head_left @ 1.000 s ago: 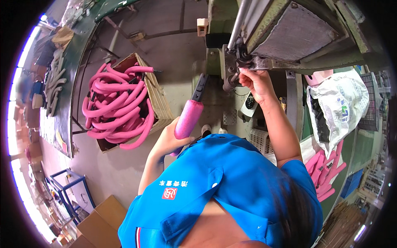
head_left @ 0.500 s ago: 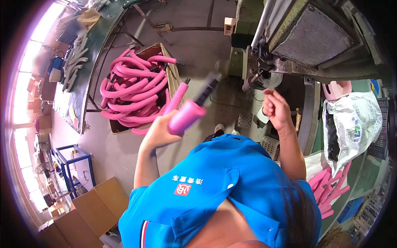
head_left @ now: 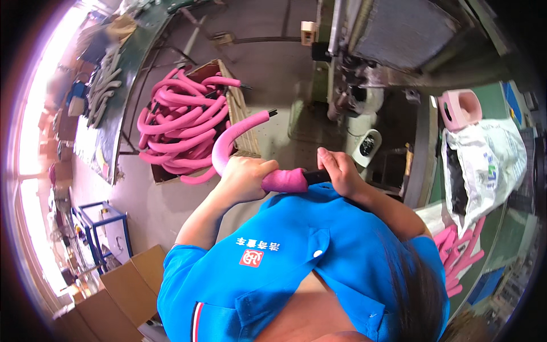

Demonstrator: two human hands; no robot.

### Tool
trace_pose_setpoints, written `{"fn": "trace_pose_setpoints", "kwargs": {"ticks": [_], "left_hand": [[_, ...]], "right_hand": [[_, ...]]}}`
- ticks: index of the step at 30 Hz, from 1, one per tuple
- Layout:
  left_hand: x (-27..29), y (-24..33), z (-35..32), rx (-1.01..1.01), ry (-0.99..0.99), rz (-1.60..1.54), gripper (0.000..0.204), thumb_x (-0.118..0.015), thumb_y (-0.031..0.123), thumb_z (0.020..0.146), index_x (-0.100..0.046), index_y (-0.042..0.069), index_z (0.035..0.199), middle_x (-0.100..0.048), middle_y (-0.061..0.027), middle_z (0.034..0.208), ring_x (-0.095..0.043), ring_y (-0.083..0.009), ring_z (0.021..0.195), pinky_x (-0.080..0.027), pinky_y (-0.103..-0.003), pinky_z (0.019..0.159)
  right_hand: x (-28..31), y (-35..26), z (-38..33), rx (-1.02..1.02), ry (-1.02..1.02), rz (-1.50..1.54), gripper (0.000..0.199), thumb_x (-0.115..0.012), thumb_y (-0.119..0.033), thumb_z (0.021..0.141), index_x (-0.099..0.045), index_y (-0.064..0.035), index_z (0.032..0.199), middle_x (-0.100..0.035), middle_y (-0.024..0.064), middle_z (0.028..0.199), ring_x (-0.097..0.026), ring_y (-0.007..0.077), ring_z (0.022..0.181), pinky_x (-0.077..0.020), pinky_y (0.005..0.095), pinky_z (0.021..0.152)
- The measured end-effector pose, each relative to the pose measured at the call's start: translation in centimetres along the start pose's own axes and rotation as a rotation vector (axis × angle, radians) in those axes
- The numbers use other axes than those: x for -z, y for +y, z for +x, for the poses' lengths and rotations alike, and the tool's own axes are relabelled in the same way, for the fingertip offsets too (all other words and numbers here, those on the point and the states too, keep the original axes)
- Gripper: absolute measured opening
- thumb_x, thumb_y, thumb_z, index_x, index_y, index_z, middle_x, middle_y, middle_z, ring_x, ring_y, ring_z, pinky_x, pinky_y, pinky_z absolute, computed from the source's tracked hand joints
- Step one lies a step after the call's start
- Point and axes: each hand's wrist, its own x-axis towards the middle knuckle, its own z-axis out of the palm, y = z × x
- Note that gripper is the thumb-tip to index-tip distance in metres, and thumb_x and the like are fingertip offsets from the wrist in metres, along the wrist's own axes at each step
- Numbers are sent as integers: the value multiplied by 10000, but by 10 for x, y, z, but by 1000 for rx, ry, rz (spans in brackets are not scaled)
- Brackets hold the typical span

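Since half a second ago we are bringing both hands together low in front of our chest: the right hand (head_left: 342, 171), which was loosely curled up near the machine, is now down on the dark bare end of the curved pink foam-covered bar (head_left: 239, 139), and the left hand (head_left: 245, 178), which was holding that piece up and out to the side, is now drawing it in close. We are wrapping the left hand closed around the pink sleeve just below its bend, while the right fingers are closing on the black core sticking out of the foam; how tightly they are pinching we cannot tell. Its hooked far end is arching up over the edge of the wooden crate (head_left: 236, 111) of like pink pieces. We are judging it light, with a stiff core inside and a soft, squashy, fairly grippy skin, so it should hold its curve but dent under pressure. Gripping the foam with a full palm and steadying the bare dark end with fingertips looks the sounder hold. Beyond our hands the green sewing-type machine (head_left: 353, 85) is standing.
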Motion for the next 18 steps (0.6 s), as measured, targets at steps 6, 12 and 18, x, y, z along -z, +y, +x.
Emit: {"fn": "trace_pose_setpoints", "kwargs": {"ticks": [6,12,18], "left_hand": [[37,-31,-21,128,274,152,323,-675,77,534,-556,127,830,-562,-51,689,-593,-264,693,-450,-396,583],[93,-78,-56,397,513,598,361,-743,167,603,-578,150,924,-565,-52,727,-602,-266,694,-479,-393,625],[94,-155,-38,792,311,849,641,-735,194,654,-443,171,1224,-551,-125,1009,-556,-327,946,-438,-447,847]], "right_hand": [[10,13,13,54,121,144,375,-386,-365,972,-511,-54,805,-406,9,571,-394,92,503,-284,268,460],[47,40,0,-194,267,416,303,-498,-257,946,-463,-93,693,-293,-94,527,-229,-4,426,-150,198,387],[45,55,-31,-283,244,440,278,-496,-254,947,-495,-89,724,-316,-93,526,-248,-4,427,-174,181,397]]}}
